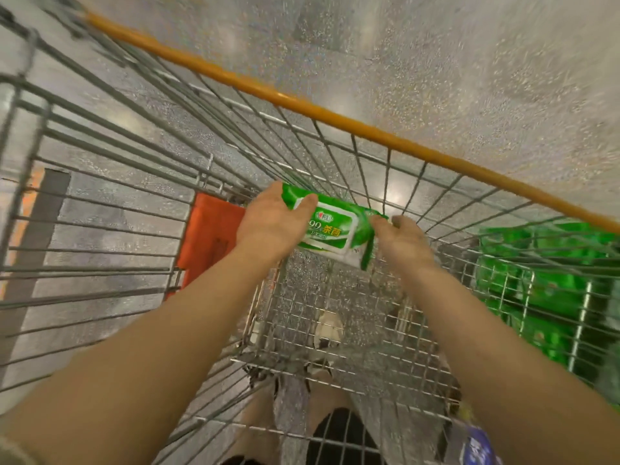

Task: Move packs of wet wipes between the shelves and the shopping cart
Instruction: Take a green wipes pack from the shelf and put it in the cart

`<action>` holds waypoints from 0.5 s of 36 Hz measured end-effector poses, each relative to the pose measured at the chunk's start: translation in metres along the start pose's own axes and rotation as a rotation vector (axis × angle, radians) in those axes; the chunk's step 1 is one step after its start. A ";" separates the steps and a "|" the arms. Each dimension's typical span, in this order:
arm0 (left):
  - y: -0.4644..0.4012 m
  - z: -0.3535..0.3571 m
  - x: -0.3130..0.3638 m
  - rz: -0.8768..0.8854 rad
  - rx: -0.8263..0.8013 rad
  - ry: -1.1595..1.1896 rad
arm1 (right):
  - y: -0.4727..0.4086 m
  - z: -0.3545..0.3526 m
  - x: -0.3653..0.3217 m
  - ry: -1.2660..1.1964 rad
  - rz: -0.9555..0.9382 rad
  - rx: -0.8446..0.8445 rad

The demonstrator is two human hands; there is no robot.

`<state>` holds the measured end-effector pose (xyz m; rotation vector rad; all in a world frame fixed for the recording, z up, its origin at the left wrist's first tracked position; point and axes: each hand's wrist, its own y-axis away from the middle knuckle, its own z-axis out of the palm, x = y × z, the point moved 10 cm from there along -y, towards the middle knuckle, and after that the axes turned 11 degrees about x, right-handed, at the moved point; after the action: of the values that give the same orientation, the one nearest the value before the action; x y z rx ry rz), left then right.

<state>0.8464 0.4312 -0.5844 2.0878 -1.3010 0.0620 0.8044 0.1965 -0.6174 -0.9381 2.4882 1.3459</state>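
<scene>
The wire shopping cart (110, 203) fills the view, orange rim running from eleven to three o'clock. At centre both hands hold one wet-wipes pack (330, 229) over the basket: left hand (273, 224) clasping its end, right hand (399, 238) pinching the other, probably for steadiness. Green wrapper, white label

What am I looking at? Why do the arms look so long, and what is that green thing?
The picture comes from a camera worn on a person's head, looking down, so you see their own arms stretched out. Below them is a wire shopping cart with an orange handle. The left hand and the right hand both grip one green pack of wet wipes, one at each end, above the cart's basket. More green packs show through the wires on the right.
</scene>
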 end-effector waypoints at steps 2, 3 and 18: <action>0.011 -0.015 0.007 0.036 0.007 -0.023 | 0.013 -0.015 -0.009 0.088 -0.052 0.003; 0.017 -0.023 0.010 0.050 0.008 -0.032 | 0.020 -0.022 -0.012 0.130 -0.079 0.001; 0.132 -0.156 0.068 0.447 0.059 -0.205 | 0.155 -0.123 -0.060 0.412 -0.427 0.097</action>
<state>0.8190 0.4276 -0.3705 1.8490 -1.8929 0.0820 0.7777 0.1867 -0.4123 -1.7470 2.3815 0.9616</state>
